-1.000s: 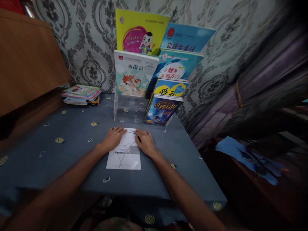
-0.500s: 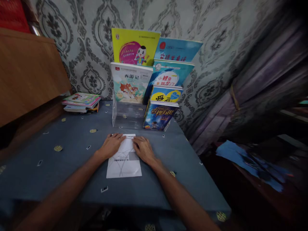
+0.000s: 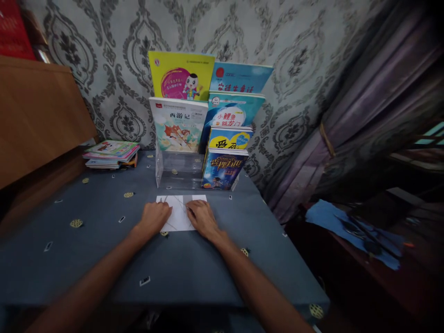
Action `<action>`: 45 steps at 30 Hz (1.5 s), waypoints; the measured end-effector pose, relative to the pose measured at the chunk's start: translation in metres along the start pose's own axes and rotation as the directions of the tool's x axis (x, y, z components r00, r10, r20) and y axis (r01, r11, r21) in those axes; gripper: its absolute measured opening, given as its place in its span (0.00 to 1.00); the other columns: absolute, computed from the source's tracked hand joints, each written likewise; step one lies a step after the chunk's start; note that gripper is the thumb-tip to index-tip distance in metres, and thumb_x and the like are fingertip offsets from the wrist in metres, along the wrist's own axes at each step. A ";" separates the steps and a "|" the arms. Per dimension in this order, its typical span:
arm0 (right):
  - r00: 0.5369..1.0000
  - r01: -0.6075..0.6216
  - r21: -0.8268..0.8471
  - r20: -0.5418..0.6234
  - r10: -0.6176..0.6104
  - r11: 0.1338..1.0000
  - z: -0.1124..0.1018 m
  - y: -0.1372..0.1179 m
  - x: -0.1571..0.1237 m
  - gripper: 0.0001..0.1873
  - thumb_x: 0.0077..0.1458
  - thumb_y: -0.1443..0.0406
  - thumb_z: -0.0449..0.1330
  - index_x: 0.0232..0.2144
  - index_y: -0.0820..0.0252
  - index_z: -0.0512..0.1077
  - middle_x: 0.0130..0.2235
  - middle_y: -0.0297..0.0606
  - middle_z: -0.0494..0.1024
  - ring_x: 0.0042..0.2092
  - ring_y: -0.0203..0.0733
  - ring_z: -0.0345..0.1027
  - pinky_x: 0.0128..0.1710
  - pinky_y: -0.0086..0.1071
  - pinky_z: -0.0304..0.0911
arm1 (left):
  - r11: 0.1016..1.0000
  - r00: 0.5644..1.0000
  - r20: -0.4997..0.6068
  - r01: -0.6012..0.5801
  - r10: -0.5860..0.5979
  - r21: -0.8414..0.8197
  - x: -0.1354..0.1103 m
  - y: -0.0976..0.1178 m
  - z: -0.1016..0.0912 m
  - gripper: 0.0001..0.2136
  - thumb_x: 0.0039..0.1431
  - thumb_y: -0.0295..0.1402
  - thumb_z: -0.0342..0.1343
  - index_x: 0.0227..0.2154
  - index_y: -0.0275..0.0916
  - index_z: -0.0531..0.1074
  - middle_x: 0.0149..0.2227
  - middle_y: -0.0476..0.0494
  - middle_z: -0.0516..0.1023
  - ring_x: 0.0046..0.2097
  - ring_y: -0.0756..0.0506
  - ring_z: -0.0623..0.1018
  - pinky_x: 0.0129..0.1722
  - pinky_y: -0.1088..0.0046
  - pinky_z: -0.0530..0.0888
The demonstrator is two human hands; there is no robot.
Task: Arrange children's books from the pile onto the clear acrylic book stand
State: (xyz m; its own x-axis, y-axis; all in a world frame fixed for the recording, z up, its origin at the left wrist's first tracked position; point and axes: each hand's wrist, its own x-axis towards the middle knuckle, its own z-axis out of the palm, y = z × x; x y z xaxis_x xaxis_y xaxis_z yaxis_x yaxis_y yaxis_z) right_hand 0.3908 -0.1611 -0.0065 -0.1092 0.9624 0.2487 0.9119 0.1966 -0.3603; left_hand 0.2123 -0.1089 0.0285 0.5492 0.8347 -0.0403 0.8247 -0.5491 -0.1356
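A white printed sheet of paper (image 3: 178, 217) with thin grey crossing lines lies lengthwise from side to side on the table, in front of a clear book rack. My left hand (image 3: 156, 216) is closed at its left part, fingers curled and thumb side against the paper. My right hand (image 3: 201, 218) rests over its right part, with bent fingers pressed together on the paper. The hands cover both ends in part, and the fingertips are partly hidden.
The clear rack (image 3: 180, 180) holds several upright books, among them a dark blue book (image 3: 224, 171) and a white-covered book (image 3: 178, 127). A pile of books (image 3: 111, 155) lies at the back left beside a wooden cabinet (image 3: 41, 115). A curtain (image 3: 312, 152) hangs at the right.
The sheet has turned about a quarter, from lengthwise away from me to lengthwise across. My left hand's fingers have curled in from lying flat. The view has shifted slightly.
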 end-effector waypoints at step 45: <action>0.976 -0.212 -0.353 -0.115 0.183 0.911 -0.007 0.027 -0.061 0.16 0.62 0.74 0.52 0.38 0.54 0.77 0.39 0.43 0.78 0.40 0.46 0.73 0.38 0.33 0.64 | 0.987 0.990 0.000 -0.140 0.141 -0.081 -0.007 0.003 -0.006 0.17 0.69 0.32 0.42 0.44 0.36 0.78 0.44 0.33 0.81 0.46 0.36 0.81 0.42 0.61 0.75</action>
State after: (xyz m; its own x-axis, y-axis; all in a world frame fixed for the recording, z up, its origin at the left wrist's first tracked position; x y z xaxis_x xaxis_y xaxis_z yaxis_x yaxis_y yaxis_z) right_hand 0.4243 -0.2157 -0.0248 0.1056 0.9541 0.2802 0.9938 -0.0915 -0.0632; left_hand 0.2119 -0.1172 0.0342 0.6599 0.7490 -0.0590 0.7475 -0.6625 -0.0484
